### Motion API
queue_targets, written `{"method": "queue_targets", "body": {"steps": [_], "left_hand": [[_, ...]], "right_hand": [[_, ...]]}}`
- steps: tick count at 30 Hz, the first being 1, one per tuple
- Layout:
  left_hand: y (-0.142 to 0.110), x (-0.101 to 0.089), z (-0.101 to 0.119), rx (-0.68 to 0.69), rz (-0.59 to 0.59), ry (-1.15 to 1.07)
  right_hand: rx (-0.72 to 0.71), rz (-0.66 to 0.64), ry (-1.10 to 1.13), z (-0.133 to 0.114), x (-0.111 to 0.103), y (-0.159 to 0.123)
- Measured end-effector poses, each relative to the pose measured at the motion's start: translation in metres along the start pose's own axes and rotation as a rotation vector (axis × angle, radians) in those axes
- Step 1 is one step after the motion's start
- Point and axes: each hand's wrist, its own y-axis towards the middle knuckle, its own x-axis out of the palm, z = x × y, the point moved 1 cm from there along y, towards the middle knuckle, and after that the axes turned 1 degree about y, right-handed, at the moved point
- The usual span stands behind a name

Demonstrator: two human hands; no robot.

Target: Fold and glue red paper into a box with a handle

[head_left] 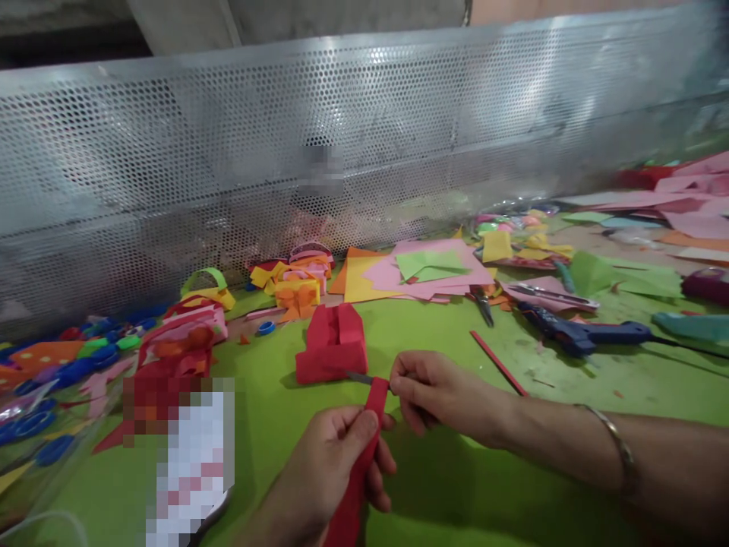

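Head: red strip points lengthwise forward, slightly right.

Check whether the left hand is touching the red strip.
Touching. The head view shows the left hand gripping the red strip, thumb pressed on top.

red strip, green tabletop, dark-blue glue gun

A red strip slants through the left hand, its squared end just beyond; a grey blade from the right hand crosses there.
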Motion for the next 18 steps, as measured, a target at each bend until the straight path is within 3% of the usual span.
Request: {"method": "queue_targets", "body": {"steps": [6, 9, 12, 18], "left_hand": [[-0.002, 0.001, 0.005, 0.044, 0.007, 0.004], [-0.003, 0.0, 0.005, 0.029, 0.028, 0.012], [-0.003, -0.002, 0.003, -0.009, 0.041, 0.016], [-0.002, -0.006, 0.006, 0.003, 0.078, -0.063]], "right_hand": [[-0.069, 0.083, 0.052, -0.001, 0.006, -0.001], [-0.099, 0.169, 0.073, -0.002, -0.007, 0.004], [-0.139, 0.385, 0.105, -0.004, -0.049, 0.016], [-0.195, 0.71, 0.091, -0.012, -0.16, 0.021]]}}
